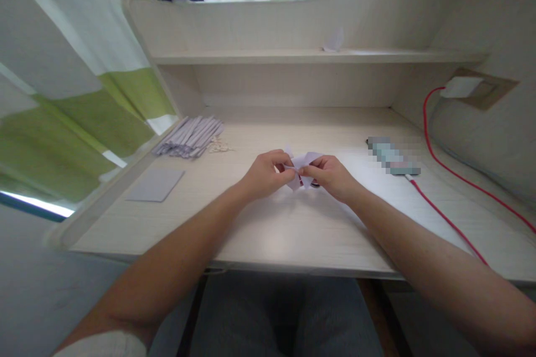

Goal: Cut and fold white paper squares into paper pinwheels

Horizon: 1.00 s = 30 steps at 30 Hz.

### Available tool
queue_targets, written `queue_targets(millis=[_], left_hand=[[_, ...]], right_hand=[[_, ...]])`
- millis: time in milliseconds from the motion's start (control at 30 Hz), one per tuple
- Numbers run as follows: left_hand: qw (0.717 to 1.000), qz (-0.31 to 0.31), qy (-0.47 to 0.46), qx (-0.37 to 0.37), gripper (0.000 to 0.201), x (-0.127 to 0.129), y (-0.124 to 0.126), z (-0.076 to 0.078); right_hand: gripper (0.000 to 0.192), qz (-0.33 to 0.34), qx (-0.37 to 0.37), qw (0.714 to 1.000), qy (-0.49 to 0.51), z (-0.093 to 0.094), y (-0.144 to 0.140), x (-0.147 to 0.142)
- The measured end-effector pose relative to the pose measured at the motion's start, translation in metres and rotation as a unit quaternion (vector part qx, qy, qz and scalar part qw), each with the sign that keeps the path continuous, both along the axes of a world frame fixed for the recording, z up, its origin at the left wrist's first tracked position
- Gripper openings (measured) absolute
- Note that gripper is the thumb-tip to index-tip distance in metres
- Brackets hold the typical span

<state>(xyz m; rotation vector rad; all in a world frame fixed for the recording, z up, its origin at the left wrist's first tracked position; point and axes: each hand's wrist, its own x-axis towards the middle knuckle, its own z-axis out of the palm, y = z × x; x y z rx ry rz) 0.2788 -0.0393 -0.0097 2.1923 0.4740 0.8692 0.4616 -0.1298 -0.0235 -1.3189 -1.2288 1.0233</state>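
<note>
Folded pale paper piece (302, 169) pinched at the middle of a light wooden desk (268, 228).

The left hand (264, 174) and right hand (330, 175) both have fingertips clamped on it (just above the desktop). At ten o'clock lie a bundle of paper strips (190, 136) and a flat grey sheet (156, 184); at three o'clock a red cable (448, 220); at twelve o'clock a shelf (310, 56).

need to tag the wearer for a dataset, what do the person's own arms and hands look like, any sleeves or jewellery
Both forearms are bare from elbow to wrist. The left hand and right hand wear no gloves, and no watch, bracelet or ring shows. A pale, whitish sleeve edge shows at the upper left arm, at the bottom of the picture. The right arm leaves the frame with no sleeve in view.
</note>
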Motion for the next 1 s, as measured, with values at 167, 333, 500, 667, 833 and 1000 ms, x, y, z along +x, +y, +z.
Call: queue_targets(millis=[167, 333, 500, 667, 833, 1000], left_hand=[[1.000, 0.006, 0.000, -0.009, 0.011, -0.0003, -0.0003, -0.0005], [1.000, 0.004, 0.008, -0.021, 0.013, -0.0007, -0.0020, 0.0018], [0.999, -0.002, 0.006, -0.032, 0.014, -0.0005, -0.0021, 0.0024], [0.999, -0.004, 0.007, -0.036, 0.016, -0.0008, -0.0008, 0.0023], [1.000, 0.006, 0.009, -0.019, 0.017, -0.0010, 0.0001, -0.0001], [1.000, 0.007, 0.005, -0.011, 0.017, -0.0010, -0.0002, -0.0015]], right_hand=[[0.020, 0.004, -0.001, 1.000, -0.008, -0.0008, -0.0002, 0.0017], [0.024, 0.000, 0.003, 0.999, -0.037, -0.0001, -0.0009, 0.0035], [0.028, -0.010, 0.011, 0.998, -0.055, 0.0052, -0.0035, 0.0011], [0.034, -0.016, 0.024, 0.998, -0.064, 0.0074, -0.0047, 0.0007], [0.034, -0.013, 0.031, 0.996, -0.079, 0.0061, -0.0050, 0.0027], [0.029, -0.016, 0.032, 0.996, -0.076, 0.0045, -0.0045, 0.0026]])
